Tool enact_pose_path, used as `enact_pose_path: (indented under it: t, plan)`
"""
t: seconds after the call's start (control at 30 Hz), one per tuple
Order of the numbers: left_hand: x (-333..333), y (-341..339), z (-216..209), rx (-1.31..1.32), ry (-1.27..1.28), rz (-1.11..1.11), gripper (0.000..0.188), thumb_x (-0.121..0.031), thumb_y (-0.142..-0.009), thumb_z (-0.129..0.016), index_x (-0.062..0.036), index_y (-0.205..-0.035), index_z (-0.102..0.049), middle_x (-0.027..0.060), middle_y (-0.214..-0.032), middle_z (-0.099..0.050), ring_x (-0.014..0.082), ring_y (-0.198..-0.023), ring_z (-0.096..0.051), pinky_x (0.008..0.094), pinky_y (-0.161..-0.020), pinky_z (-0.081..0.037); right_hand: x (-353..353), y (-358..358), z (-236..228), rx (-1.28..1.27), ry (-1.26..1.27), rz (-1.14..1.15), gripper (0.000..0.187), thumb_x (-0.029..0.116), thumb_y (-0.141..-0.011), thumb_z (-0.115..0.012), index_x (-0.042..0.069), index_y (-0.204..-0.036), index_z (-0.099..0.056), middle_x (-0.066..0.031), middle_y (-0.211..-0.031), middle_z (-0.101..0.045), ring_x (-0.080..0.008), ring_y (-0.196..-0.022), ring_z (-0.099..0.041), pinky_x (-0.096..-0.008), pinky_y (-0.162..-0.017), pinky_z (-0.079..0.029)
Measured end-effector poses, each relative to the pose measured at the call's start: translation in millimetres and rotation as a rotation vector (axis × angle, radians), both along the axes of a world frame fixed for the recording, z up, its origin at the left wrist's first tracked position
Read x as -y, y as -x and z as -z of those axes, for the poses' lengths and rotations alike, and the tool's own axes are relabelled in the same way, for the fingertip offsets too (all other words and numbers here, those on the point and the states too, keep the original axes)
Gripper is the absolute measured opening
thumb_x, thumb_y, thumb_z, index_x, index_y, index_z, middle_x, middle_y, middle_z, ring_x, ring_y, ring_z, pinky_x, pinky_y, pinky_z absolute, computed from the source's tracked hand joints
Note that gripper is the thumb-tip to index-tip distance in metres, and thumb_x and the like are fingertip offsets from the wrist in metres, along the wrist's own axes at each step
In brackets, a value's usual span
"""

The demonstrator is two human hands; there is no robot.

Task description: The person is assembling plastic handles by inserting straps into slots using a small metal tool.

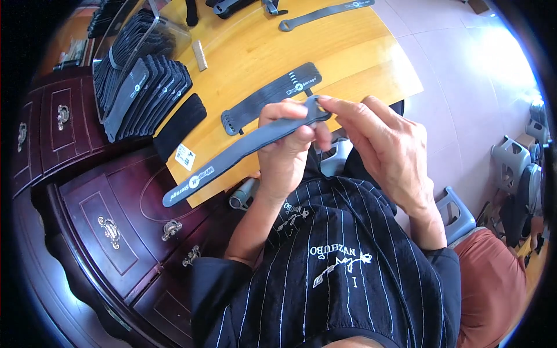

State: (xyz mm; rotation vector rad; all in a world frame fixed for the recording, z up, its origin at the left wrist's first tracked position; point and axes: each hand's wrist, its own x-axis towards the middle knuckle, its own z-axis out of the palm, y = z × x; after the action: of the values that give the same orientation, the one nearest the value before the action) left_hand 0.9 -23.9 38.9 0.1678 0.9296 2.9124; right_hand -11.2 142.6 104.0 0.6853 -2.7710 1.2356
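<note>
A long grey strap (pixel 238 152) with white printing slants across the front of the table. My left hand (pixel 283 153) is closed round it near its holed end, thumb in front and fingers behind. At that same end, the thumb and forefinger of my right hand (pixel 387 142) pinch the strap's tip; the other fingers are curled. Just beyond my hands lies a flat stack of similar grey straps (pixel 261 100), with a narrow dark band showing at each end. One more grey strap (pixel 325 15) rests by itself near the table's far edge.
The wooden table (pixel 360 64) holds a big pile of grey straps (pixel 145 95) at the left. Beside that are black strips (pixel 181 123), a white label (pixel 185 156) and a small beige stick (pixel 200 55). Dark red drawers (pixel 110 223) stand left; grey plastic stools (pixel 510 162) stand right.
</note>
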Motion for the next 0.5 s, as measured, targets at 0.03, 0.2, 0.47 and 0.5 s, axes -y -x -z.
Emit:
enact_pose_path:
  t: [0.03,0.2,0.47,0.5]
  plan:
    - [-8.2,-1.2,-11.6,0.047,0.159,-0.092,0.032,0.0,-0.08,-0.073,-0.0042,-0.098,-0.048,0.0084,-0.098,-0.053,0.02,-0.073,-0.062,0.028,-0.064,-0.055,-0.8,-3.1,-1.2,-0.01,-0.067,0.02,0.039,0.007,-0.081,-0.063,0.016,-0.119,-0.06,-0.0037,-0.073,-0.053,-0.0226,-0.062,-0.061,-0.0327,-0.053,-0.049]
    - [-22.5,-7.2,-9.8,0.014,0.367,-0.294,0.038,0.005,-0.083,-0.068,-0.0001,-0.113,-0.046,0.0116,-0.102,-0.057,0.017,-0.087,-0.063,0.0301,-0.078,-0.057,1.6,-12.8,-8.3,0.022,-0.168,0.017,0.047,0.006,-0.081,-0.062,0.018,-0.126,-0.056,-0.0046,-0.075,-0.05,-0.0213,-0.061,-0.06,-0.032,-0.051,-0.048]
    - [-21.7,-13.0,-9.6,0.016,0.437,-0.208,0.029,-0.01,-0.088,-0.068,-0.004,-0.111,-0.05,0.0062,-0.105,-0.056,0.013,-0.091,-0.055,0.0273,-0.078,-0.049,5.0,-12.8,12.1,0.036,0.156,0.009,0.039,0.006,-0.084,-0.061,0.015,-0.121,-0.058,-0.0062,-0.078,-0.056,-0.0241,-0.066,-0.062,-0.0334,-0.055,-0.05]
    - [-26.7,-11.2,-13.7,0.067,0.408,-0.267,0.026,-0.007,-0.089,-0.065,-0.0012,-0.11,-0.05,0.0081,-0.1,-0.058,0.0137,-0.086,-0.059,0.0267,-0.076,-0.052,7.2,-13.8,13.5,0.003,0.148,0.041,0.034,0.007,-0.084,-0.061,0.014,-0.118,-0.059,-0.0057,-0.078,-0.057,-0.0236,-0.067,-0.063,-0.0329,-0.056,-0.05]
